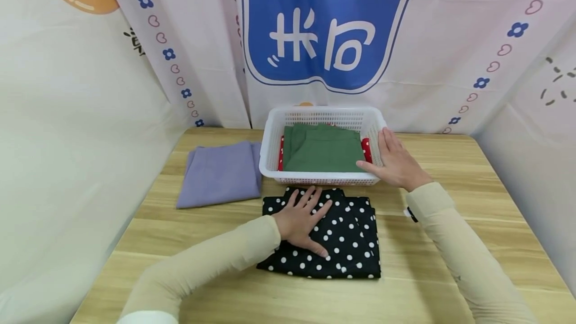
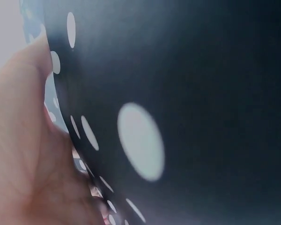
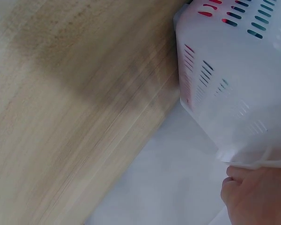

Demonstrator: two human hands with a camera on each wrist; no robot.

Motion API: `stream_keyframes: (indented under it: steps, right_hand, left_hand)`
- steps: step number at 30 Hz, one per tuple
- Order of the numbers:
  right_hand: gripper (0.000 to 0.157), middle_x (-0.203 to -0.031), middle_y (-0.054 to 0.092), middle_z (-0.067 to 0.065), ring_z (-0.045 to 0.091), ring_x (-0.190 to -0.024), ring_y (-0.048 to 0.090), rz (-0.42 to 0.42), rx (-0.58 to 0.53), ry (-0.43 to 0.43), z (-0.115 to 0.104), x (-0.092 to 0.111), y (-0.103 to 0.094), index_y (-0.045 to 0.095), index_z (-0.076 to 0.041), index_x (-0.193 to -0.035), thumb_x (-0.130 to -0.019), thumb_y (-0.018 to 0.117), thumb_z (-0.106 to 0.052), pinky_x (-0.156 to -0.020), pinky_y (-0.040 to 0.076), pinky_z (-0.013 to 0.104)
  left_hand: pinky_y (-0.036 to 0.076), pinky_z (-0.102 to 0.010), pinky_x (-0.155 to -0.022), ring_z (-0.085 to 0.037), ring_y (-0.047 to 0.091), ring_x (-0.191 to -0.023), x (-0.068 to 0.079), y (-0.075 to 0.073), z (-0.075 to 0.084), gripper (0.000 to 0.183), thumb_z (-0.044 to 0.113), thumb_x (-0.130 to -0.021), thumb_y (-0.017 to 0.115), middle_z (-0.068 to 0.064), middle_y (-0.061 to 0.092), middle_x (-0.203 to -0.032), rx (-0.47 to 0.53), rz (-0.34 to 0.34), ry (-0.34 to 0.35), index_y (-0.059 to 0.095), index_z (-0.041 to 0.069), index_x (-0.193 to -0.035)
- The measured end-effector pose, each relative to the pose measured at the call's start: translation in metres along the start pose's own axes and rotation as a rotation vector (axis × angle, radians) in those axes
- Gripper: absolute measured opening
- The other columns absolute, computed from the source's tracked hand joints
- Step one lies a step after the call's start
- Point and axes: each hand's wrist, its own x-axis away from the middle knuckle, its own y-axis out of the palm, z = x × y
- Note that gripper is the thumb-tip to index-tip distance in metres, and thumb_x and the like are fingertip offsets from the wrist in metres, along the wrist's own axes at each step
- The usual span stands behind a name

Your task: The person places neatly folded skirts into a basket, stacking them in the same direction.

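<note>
A folded black cloth with white dots [image 1: 342,244] lies on the table in the head view. My left hand [image 1: 300,220] rests flat on it, fingers spread. In the left wrist view, the dotted cloth [image 2: 201,117] fills most of the picture beside the hand [image 2: 28,150]. Behind it stands a white plastic basket [image 1: 321,176] holding a folded green cloth [image 1: 330,149], with red dotted fabric [image 1: 366,150] showing at its edges. My right hand [image 1: 398,164] holds the basket's right rim near the front corner; the right wrist view shows bent fingers [image 3: 234,180] against the rim.
A folded purple cloth [image 1: 220,174] lies left of the basket on the wooden table [image 1: 252,294]. A printed white curtain [image 1: 202,54] hangs right behind the basket, and white cloth walls stand at both sides.
</note>
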Motion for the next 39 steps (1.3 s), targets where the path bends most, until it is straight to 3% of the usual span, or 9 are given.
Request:
stream_keyframes:
  steps: [6,11,15,20,24,27,32,36,39]
  right_hand:
    - [0.115,-0.163,-0.016,0.013,0.034,-0.152,-0.007,0.031,-0.024,-0.010,0.003,0.000,0.000,-0.011,-0.004,-0.153,-0.083,0.039,-0.080,-0.122,0.007,0.060]
    - [0.109,-0.162,-0.019,0.011,0.034,-0.152,-0.009,0.047,-0.094,-0.004,0.006,0.002,-0.006,-0.014,-0.004,-0.153,-0.088,0.037,-0.076,-0.121,0.008,0.062]
    - [0.095,-0.162,-0.014,0.017,0.039,-0.150,0.001,0.078,-0.175,-0.001,0.001,0.012,-0.010,-0.014,-0.006,-0.153,-0.095,0.030,-0.066,-0.118,0.014,0.066]
    - [0.078,-0.152,0.028,0.019,0.036,-0.128,0.042,0.143,-0.288,-0.072,-0.009,0.039,-0.019,0.005,-0.018,-0.156,-0.098,0.043,-0.053,-0.099,0.043,0.067]
    - [0.081,-0.154,0.033,0.022,0.042,-0.135,0.042,0.124,-0.289,-0.043,-0.017,0.070,-0.034,0.015,-0.012,-0.156,-0.095,0.048,-0.055,-0.103,0.040,0.066]
    - [0.082,-0.153,0.032,0.027,0.048,-0.138,0.035,0.085,-0.293,0.013,-0.022,0.094,-0.046,0.022,-0.001,-0.153,-0.096,0.048,-0.055,-0.107,0.035,0.067]
    - [0.079,-0.142,0.047,0.030,0.047,-0.125,0.051,-0.043,-0.369,0.063,-0.023,0.118,-0.047,0.039,0.006,-0.143,-0.097,0.045,-0.057,-0.097,0.048,0.060]
    - [0.075,-0.135,0.055,0.027,0.040,-0.119,0.058,-0.214,-0.455,0.112,-0.019,0.124,-0.033,0.046,0.006,-0.138,-0.096,0.046,-0.057,-0.095,0.053,0.053]
    - [0.066,-0.131,0.058,0.027,0.036,-0.117,0.061,-0.353,-0.620,0.148,-0.016,0.126,-0.021,0.046,0.010,-0.136,-0.099,0.047,-0.045,-0.096,0.054,0.048]
  left_hand:
    - [0.009,-0.058,-0.123,-0.030,-0.006,-0.153,-0.014,-0.010,0.011,0.122,0.092,-0.065,0.046,-0.011,-0.008,-0.165,0.004,-0.010,-0.028,-0.001,0.028,-0.157]
    - [0.009,-0.054,-0.124,-0.029,-0.005,-0.153,-0.015,-0.027,0.011,0.111,0.085,-0.072,0.051,-0.011,-0.006,-0.165,0.093,-0.058,-0.015,0.007,0.028,-0.157]
    - [0.015,-0.045,-0.126,-0.026,0.005,-0.153,0.003,-0.039,-0.001,0.092,0.073,-0.085,0.048,-0.010,0.002,-0.165,0.245,-0.046,0.067,0.020,0.021,-0.155]
    - [0.027,-0.039,-0.122,-0.023,0.028,-0.148,0.035,-0.043,-0.035,0.079,0.056,-0.094,0.050,-0.013,0.028,-0.159,0.450,0.047,0.173,0.031,0.005,-0.151]
    - [0.037,-0.042,-0.116,-0.026,0.043,-0.139,0.062,-0.037,-0.072,0.070,0.046,-0.097,0.053,-0.014,0.043,-0.151,0.592,0.111,0.145,0.036,0.000,-0.147]
    - [0.039,-0.047,-0.114,-0.031,0.046,-0.136,0.080,-0.035,-0.094,0.068,0.043,-0.097,0.053,-0.017,0.044,-0.149,0.720,0.095,0.058,0.036,-0.002,-0.146]
    - [0.043,-0.049,-0.110,-0.035,0.050,-0.131,0.101,-0.023,-0.113,0.067,0.042,-0.097,0.054,-0.021,0.052,-0.141,0.943,0.030,-0.091,0.041,-0.006,-0.141]
    - [0.046,-0.048,-0.107,-0.040,0.052,-0.128,0.107,-0.004,-0.117,0.057,0.028,-0.100,0.051,-0.029,0.052,-0.137,1.269,-0.006,-0.114,0.040,-0.014,-0.137]
    - [0.045,-0.049,-0.107,-0.045,0.048,-0.130,0.107,0.008,-0.115,0.055,0.022,-0.101,0.046,-0.035,0.046,-0.138,1.471,-0.026,-0.117,0.035,-0.019,-0.136]
